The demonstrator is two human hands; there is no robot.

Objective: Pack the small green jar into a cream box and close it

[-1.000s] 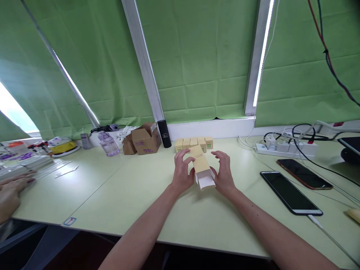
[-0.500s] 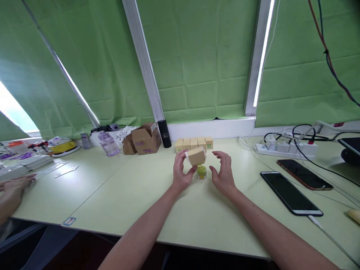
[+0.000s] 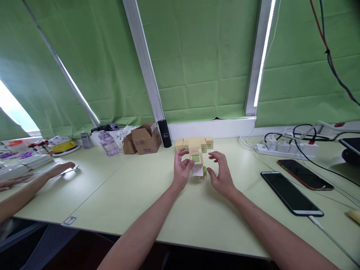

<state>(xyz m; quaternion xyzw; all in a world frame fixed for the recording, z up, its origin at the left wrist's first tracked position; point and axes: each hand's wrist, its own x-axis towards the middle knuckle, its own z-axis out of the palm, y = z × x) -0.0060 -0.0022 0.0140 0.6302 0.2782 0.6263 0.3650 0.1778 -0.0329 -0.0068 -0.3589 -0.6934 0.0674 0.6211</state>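
My left hand point(image 3: 182, 169) grips a small cream carton point(image 3: 196, 152) by its side. The carton is tilted so its green-windowed face shows, and a white flap hangs open at its lower end. Behind that flap stands a small glass jar point(image 3: 204, 172) with a yellow-green top, partly hidden. My right hand point(image 3: 221, 172) is just right of the jar, fingers curved and apart, holding nothing. Whether its thumb touches the jar is hard to tell. Beyond the hands, a row of similar small cartons point(image 3: 209, 143) stands near the wall.
A black cylinder point(image 3: 164, 133), an opened brown cardboard box point(image 3: 146, 139) and a purple bottle point(image 3: 108, 143) stand at the back. On the right lie two phones point(image 3: 291, 193), cables and a power strip point(image 3: 287, 149). Another person's arm point(image 3: 36, 187) reaches in from the left.
My left hand has turned the carton, bringing its windowed face and white flap into view in front of the jar. The other person's arm has stretched further right across the table.
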